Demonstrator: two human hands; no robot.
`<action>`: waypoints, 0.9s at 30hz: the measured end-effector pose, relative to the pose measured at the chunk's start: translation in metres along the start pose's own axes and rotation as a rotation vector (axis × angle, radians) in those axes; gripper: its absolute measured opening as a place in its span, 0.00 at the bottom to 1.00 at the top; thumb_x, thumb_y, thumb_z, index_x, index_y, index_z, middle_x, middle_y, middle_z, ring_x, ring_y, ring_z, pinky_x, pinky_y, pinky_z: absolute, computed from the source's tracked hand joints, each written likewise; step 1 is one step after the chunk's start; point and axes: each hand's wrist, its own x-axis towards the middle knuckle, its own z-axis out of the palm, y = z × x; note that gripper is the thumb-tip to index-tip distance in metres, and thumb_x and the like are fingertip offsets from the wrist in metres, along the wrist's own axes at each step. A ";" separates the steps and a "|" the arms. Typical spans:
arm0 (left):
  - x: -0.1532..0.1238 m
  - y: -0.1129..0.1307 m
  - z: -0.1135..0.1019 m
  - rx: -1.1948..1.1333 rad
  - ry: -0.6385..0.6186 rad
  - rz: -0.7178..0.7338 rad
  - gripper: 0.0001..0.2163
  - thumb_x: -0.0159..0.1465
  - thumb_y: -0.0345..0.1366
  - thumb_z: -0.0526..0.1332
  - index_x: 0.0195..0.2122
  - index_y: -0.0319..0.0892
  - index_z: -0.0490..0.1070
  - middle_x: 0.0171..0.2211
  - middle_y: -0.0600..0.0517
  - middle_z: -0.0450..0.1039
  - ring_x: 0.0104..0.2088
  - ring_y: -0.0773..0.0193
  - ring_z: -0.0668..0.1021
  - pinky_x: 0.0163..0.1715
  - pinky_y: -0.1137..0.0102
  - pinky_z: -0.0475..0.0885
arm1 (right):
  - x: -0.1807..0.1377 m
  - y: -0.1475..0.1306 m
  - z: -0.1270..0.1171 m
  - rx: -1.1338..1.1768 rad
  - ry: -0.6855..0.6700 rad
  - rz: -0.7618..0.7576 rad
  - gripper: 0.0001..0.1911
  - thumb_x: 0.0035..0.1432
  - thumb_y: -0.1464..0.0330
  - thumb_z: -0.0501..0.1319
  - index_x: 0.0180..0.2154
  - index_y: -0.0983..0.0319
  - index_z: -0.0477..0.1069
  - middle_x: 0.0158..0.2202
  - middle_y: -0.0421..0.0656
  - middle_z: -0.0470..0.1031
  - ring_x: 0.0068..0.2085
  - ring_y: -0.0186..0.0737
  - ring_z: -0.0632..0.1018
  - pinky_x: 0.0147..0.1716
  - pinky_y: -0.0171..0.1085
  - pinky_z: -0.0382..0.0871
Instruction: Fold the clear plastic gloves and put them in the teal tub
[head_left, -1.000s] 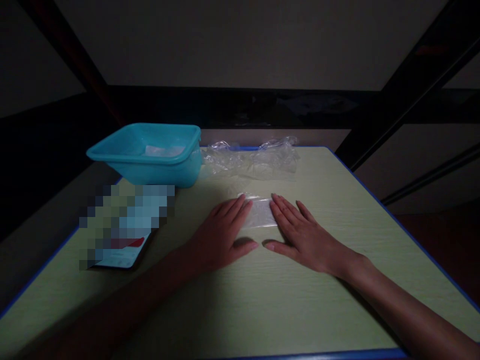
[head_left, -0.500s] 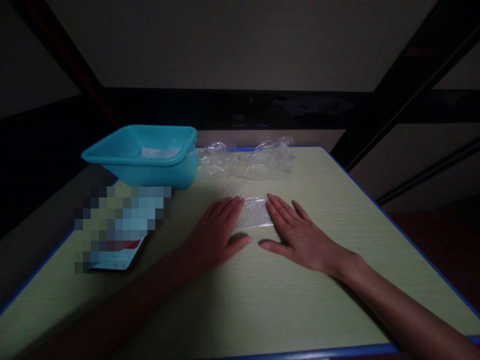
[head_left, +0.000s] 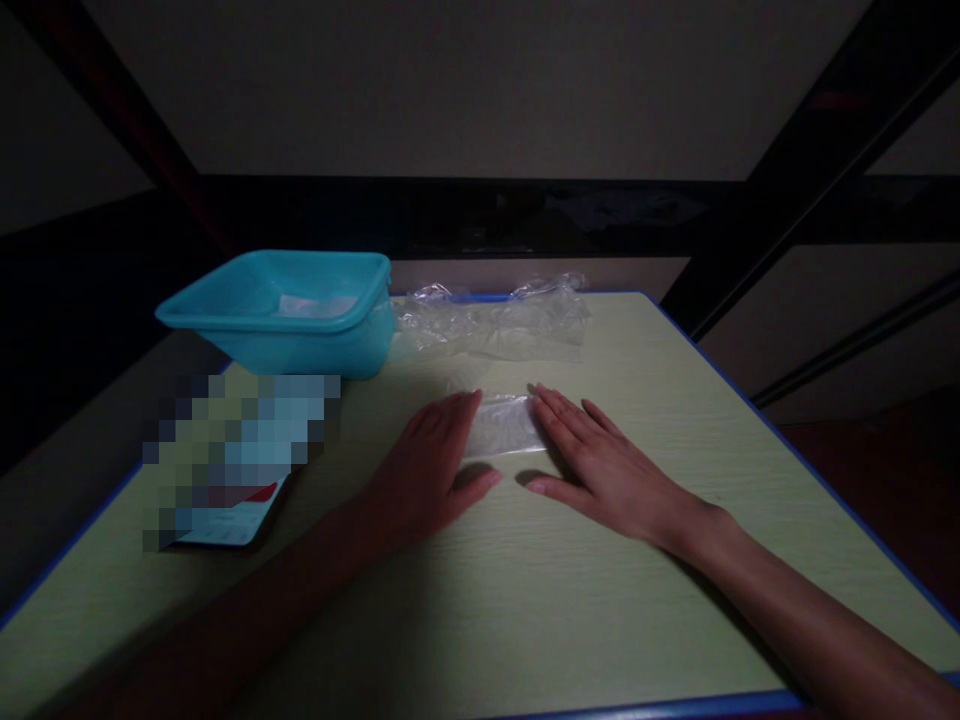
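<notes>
A folded clear plastic bag (head_left: 504, 424) lies flat near the middle of the table, its ends partly covered by my hands. Over its left end rests my left hand (head_left: 431, 465), fingers stretched out and thumb apart. My right hand (head_left: 589, 455) lies across the right end, also flat with the thumb spread. Neither hand grips anything. Behind the folded bag, toward the far edge, more crumpled clear plastic (head_left: 532, 320) is spread out.
A turquoise plastic basin (head_left: 315, 345) with something white inside stands at the far left. In front of it lies a phone-like flat device (head_left: 225, 525), mostly pixelated. The pale table (head_left: 540, 610) has a blue edge, and a wall rises behind it.
My left hand's fingers have turned slightly and drawn a little to the left, so a bit more of the folded plastic shows. My right hand has barely moved.
</notes>
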 end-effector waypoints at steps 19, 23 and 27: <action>0.001 -0.001 -0.001 -0.037 0.018 -0.008 0.29 0.59 0.39 0.56 0.59 0.33 0.47 0.55 0.33 0.60 0.55 0.45 0.64 0.51 0.50 0.62 | 0.001 0.008 -0.013 0.166 0.324 -0.086 0.19 0.63 0.65 0.49 0.30 0.65 0.74 0.42 0.50 0.72 0.43 0.46 0.71 0.46 0.47 0.64; 0.001 -0.001 -0.002 -0.043 0.019 -0.013 0.29 0.58 0.38 0.56 0.58 0.33 0.48 0.54 0.33 0.61 0.55 0.45 0.64 0.51 0.50 0.62 | 0.003 0.011 -0.013 0.109 0.347 -0.038 0.20 0.63 0.66 0.48 0.28 0.65 0.74 0.41 0.51 0.73 0.42 0.46 0.72 0.46 0.48 0.63; 0.000 -0.001 -0.002 -0.018 0.048 -0.011 0.28 0.59 0.38 0.54 0.58 0.34 0.47 0.54 0.34 0.60 0.55 0.45 0.65 0.52 0.50 0.61 | 0.003 0.016 -0.012 0.037 0.363 0.054 0.20 0.63 0.67 0.48 0.29 0.65 0.75 0.41 0.51 0.73 0.42 0.47 0.72 0.48 0.49 0.61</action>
